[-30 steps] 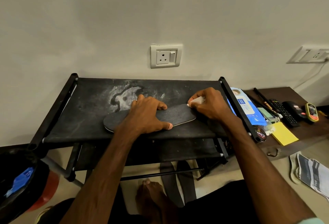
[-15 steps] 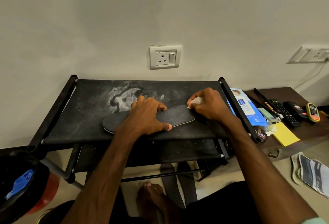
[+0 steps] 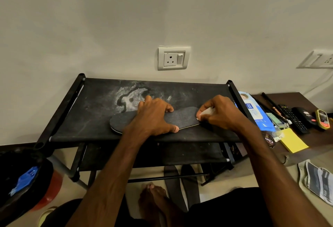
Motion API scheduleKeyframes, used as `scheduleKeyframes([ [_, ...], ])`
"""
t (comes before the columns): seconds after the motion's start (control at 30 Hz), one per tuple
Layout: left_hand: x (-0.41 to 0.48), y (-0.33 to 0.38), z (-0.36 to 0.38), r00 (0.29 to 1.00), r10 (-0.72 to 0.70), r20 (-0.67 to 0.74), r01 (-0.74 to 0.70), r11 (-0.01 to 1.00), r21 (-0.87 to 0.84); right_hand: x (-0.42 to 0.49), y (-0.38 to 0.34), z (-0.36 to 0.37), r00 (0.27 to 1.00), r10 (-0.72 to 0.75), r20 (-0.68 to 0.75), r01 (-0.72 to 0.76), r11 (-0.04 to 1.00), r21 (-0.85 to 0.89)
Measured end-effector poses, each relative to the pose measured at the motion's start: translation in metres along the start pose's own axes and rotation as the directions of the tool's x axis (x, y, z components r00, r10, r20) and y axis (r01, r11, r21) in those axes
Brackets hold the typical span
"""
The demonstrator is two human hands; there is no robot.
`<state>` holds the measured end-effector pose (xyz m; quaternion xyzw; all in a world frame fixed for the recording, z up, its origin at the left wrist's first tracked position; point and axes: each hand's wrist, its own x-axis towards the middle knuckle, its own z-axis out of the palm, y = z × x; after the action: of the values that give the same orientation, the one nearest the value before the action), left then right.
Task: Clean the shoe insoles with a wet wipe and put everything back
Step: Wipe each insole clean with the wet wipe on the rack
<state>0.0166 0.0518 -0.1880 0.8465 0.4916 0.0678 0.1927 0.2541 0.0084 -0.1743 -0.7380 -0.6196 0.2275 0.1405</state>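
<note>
Flat on the rack: insole pinned at mid-length, wipe at its right end

Squarely on the top shelf of the black shoe rack (image 3: 100,116) lies the dark insole (image 3: 182,118), lengthwise from left to right, its pale underside showing as a thin line along the near edge. The left grip (image 3: 153,116) lies palm down across the insole's middle. Its thumb sits at the near edge and its fingertips on the far side, so it presses the insole against the fabric rather than clenching around it. The left end of the insole sticks out past this wrist.

At the right end of the insole the right grip (image 3: 221,113) is clenched around a bunched white wet wipe (image 3: 207,112), which meets the rounded tip. Only a small white patch of it shows between the fingers (the rest is hidden in the fist).

A pale, dusty stain marks the shelf fabric just behind the left grip. Just beside the rack's right rail lies a blue wipes pack (image 3: 255,113), on a low brown table (image 3: 288,97) that also carries a yellow notepad (image 3: 293,143) and a black remote (image 3: 292,118). Below the rack, two more dark insoles (image 3: 180,181) lie on the floor beside a bare foot (image 3: 153,196). A black bin (image 3: 21,163) stands at the far left, and a white wall socket (image 3: 173,58) sits above the rack.
</note>
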Motion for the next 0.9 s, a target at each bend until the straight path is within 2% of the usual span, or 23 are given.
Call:
scheduleKeyframes([
  [0.13, 0.001, 0.002, 0.0, 1.0, 0.008, 0.027, -0.009, 0.998, 0.059, 0.019, -0.014, 0.013, 0.989, 0.021, -0.146, -0.018, 1.0, 0.02],
  [0.23, 0.001, 0.001, 0.0, 1.0, 0.011, 0.021, -0.012, 0.998, 0.06, 0.028, -0.021, 0.02, 0.981, -0.003, -0.194, -0.002, 1.0, -0.024],
  [0.3, 0.002, -0.001, 0.0, 1.0, 0.01, 0.013, -0.01, 0.999, 0.038, 0.028, -0.021, 0.019, 0.987, -0.003, -0.159, -0.002, 1.0, -0.031],
  [0.43, 0.001, -0.002, 0.002, 1.0, 0.007, 0.003, -0.007, 1.0, 0.021, 0.01, -0.014, 0.004, 0.999, -0.004, 0.038, 0.006, 0.999, -0.046],
  [0.5, 0.001, -0.001, 0.002, 1.0, 0.008, -0.004, -0.008, 1.0, 0.024, -0.002, -0.01, -0.001, 0.99, -0.042, 0.133, 0.043, 0.999, -0.005],
  [0.57, 0.001, -0.001, 0.002, 1.0, 0.009, -0.004, -0.009, 1.0, 0.029, -0.01, -0.01, 0.001, 0.984, -0.099, 0.147, 0.097, 0.995, 0.014],
  [0.63, 0.002, -0.001, 0.002, 1.0, 0.012, -0.002, -0.011, 1.0, 0.028, -0.006, -0.012, 0.005, 0.988, -0.118, 0.095, 0.116, 0.993, 0.025],
  [0.83, 0.0, -0.001, 0.001, 1.0, 0.016, 0.015, -0.016, 1.0, 0.012, 0.026, -0.02, 0.024, 0.985, -0.041, -0.165, 0.043, 0.999, 0.007],
  [0.9, 0.0, -0.002, 0.001, 1.0, 0.013, 0.011, -0.013, 1.0, 0.01, 0.028, -0.024, 0.028, 0.978, -0.047, -0.204, 0.045, 0.999, -0.013],
])
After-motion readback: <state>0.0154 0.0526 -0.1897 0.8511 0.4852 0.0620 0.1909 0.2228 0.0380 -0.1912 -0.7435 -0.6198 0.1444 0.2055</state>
